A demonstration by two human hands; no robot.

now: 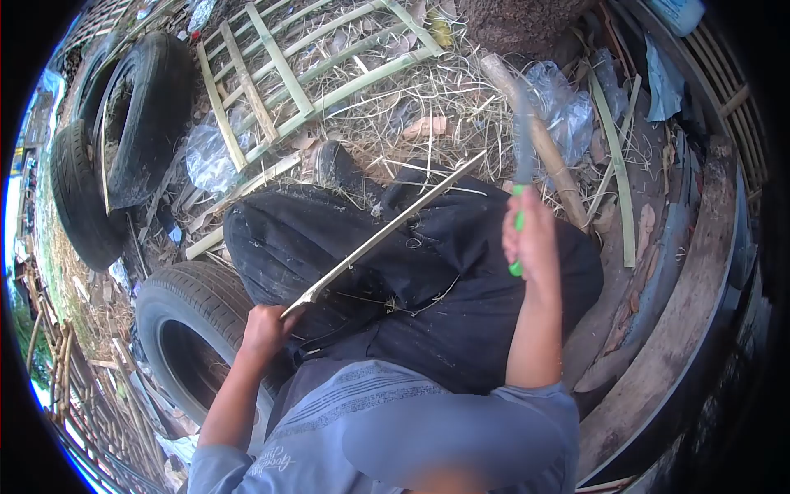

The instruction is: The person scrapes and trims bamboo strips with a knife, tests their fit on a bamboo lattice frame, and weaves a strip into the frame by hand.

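My left hand (265,331) is closed around the lower end of a thin bamboo strip (387,230), which slants up and to the right over my dark trousers. A sliver hangs from the strip near its middle. My right hand (531,235) grips the green handle of a knife (523,148), its blade pointing away from me and blurred. The blade stands to the right of the strip's far end, apart from it. Bits of bamboo shaving (436,298) lie on my lap.
A bamboo lattice frame (354,85) lies ahead on ground strewn with shavings. Several old tyres (156,115) are on the left. At right are a thick stick (547,152), crumpled clear plastic (568,103) and a long wooden plank (666,313). A tree trunk (527,25) stands at the top.
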